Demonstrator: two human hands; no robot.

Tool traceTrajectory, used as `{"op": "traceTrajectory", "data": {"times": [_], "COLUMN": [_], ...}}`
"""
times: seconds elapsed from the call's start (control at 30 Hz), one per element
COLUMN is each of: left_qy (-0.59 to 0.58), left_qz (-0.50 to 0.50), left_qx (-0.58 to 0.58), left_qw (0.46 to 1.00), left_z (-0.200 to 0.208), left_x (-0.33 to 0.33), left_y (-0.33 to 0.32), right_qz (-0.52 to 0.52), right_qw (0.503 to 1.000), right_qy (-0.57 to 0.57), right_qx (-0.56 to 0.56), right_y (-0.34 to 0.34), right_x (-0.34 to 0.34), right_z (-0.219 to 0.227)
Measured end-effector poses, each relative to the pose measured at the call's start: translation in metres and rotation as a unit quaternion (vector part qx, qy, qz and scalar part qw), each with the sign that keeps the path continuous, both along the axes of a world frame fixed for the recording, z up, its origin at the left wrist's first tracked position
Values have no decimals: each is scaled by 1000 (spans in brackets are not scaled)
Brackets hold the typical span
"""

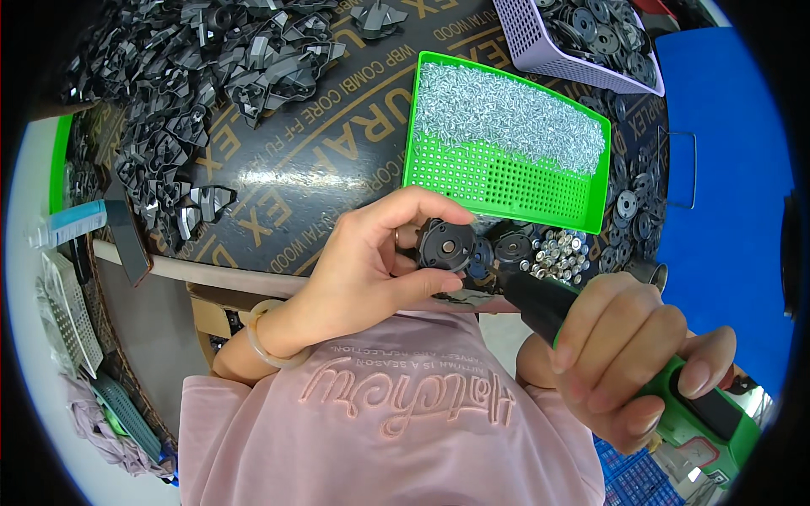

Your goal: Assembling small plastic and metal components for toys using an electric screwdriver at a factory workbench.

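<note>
Left hand [363,257] pinches a black disc [435,244] at the counter's [278,190] near edge; right hand [629,341] grips a green power tool [732,447]. Beyond, a green basket [460,175] holds silver fasteners [506,110]; far right, a lavender basket [540,52] holds dark round parts [603,38].

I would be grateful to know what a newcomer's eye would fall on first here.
Likely the bright green basket of small silvery pieces on the dark table. Next, the green-and-black tool in the right hand, at lower right, then the round black part in the left hand, near the centre.
</note>
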State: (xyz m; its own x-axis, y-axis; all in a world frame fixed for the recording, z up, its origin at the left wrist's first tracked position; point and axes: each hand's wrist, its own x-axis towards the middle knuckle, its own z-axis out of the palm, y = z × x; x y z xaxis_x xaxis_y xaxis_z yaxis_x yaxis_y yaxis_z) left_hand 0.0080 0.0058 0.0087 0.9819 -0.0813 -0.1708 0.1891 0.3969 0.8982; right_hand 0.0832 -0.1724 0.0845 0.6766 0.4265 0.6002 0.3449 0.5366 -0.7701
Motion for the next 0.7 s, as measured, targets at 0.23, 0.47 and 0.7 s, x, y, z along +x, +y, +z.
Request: {"op": "traceTrajectory", "data": {"times": [0.23,0.47,0.7], "left_qy": [19,3,24], "left_qz": [-3,6,6], "left_qx": [-11,2,14], "left_qw": [1000,1000,1000], "left_z": [1,1,7], "left_x": [-1,0,3], "left_y": [-1,-4,-1], "right_qz": [-15,26,59], "right_qw": [1000,999,998], "right_qy": [2,-10,4], "right_qx": [-14,-25,-7], "right_y": [5,7,5], "right_x": [-1,6,11], "right_z": [2,1,-1]}}
